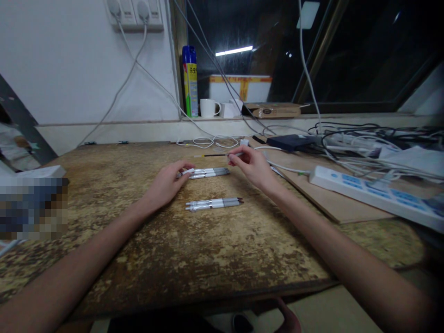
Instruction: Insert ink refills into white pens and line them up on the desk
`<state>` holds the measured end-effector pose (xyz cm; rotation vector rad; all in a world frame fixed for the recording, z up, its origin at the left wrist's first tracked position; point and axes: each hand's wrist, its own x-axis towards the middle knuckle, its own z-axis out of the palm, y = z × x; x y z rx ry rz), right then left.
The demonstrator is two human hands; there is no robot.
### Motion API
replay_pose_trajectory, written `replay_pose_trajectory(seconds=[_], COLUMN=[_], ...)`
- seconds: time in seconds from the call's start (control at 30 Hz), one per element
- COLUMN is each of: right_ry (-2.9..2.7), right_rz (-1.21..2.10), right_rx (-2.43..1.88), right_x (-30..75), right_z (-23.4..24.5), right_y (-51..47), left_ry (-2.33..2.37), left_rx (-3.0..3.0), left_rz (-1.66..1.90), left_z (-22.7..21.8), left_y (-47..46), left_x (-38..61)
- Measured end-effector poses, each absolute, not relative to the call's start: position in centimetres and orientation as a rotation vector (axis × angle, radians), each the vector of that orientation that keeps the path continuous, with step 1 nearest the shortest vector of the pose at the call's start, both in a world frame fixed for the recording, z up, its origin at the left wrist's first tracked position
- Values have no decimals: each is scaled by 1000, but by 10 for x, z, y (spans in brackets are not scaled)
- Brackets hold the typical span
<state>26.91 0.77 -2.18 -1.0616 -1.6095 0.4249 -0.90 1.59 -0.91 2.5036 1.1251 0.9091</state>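
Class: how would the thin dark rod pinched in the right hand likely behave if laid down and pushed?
The rod looks very slim, so probably light. Held by one end in the right hand, it shows no droop, so likely stiff. Seemingly round, it may roll.

Room to pass over near tabletop (156, 259), power strip (374, 194) and cables (364, 138) crowd right (pens (213, 203) mid-table)

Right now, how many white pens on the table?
4. The far pair lies side by side at the fingertips of the left hand; the near pair lies closer to the person. The right hand pinches a thin stick, not counted. None seem hidden.
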Motion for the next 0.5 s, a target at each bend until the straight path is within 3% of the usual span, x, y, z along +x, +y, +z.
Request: replay_pose_trajectory(seconds=[0.5], right_ry=[-1530], right_rz=[465], right_rx=[-1022], right_x=[259], right_z=[-7], right_y=[-7], left_ry=[1123], left_rx=[2533], left_rz=[898], left_z=[-8], left_y=[16], left_x=[-10])
